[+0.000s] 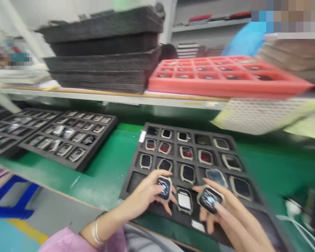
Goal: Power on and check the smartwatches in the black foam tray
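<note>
My left hand (pixel 144 194) pinches a smartwatch body (pixel 164 187) with a lit screen over the near row of a black foam tray (pixel 254 196). My right hand (pixel 222 208) grips a second watch body (pixel 209 199), its dark screen facing up. Between the two hands another watch body (pixel 184 201) with a white face lies in its cell. The tray's other cells hold several watch bodies, some with red screens.
The tray lies on a green conveyor belt (pixel 107 168). More black trays (pixel 65 138) of watch bodies lie to the left. A shelf behind carries stacked black foam trays (pixel 105 52) and a red tray (pixel 220 75). White cables (pixel 296 217) lie at right.
</note>
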A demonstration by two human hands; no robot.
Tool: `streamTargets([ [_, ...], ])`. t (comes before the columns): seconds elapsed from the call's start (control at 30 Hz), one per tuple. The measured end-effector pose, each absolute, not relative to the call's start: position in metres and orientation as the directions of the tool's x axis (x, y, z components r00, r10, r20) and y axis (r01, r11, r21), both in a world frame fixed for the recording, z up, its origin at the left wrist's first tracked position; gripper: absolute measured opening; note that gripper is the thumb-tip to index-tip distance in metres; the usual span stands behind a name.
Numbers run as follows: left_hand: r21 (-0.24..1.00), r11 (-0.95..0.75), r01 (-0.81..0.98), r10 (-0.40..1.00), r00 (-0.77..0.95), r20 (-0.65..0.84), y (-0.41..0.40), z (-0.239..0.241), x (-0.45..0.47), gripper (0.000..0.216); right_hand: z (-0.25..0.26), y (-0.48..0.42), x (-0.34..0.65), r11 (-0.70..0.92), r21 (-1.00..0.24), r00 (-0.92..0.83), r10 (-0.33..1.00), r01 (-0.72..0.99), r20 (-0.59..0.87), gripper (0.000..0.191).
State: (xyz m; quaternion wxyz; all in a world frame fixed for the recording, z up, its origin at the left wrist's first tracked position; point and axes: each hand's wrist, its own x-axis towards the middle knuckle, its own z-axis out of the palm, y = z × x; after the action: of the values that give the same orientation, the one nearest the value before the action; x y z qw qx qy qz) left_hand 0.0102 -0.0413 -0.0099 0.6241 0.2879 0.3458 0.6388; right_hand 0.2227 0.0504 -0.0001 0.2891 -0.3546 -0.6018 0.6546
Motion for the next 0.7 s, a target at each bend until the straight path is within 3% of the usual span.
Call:
streamTargets([
  [0.2,0.796,0.122,-0.592,0.987,-0.012,-0.16,-0.047,-0.009,0.012,0.036,0.001,0.046,0.222,-0.246,-0.964,-0.615,0.777,-0.098,-0.135,0.06],
  [0.7,0.864,0.144,-0.482,0.989,0.035,-0.145,-0.053,-0.005,0.014,0.036,-0.001,0.04,0.222,-0.221,-0.966,-0.579,0.809,-0.136,-0.103,0.049],
])
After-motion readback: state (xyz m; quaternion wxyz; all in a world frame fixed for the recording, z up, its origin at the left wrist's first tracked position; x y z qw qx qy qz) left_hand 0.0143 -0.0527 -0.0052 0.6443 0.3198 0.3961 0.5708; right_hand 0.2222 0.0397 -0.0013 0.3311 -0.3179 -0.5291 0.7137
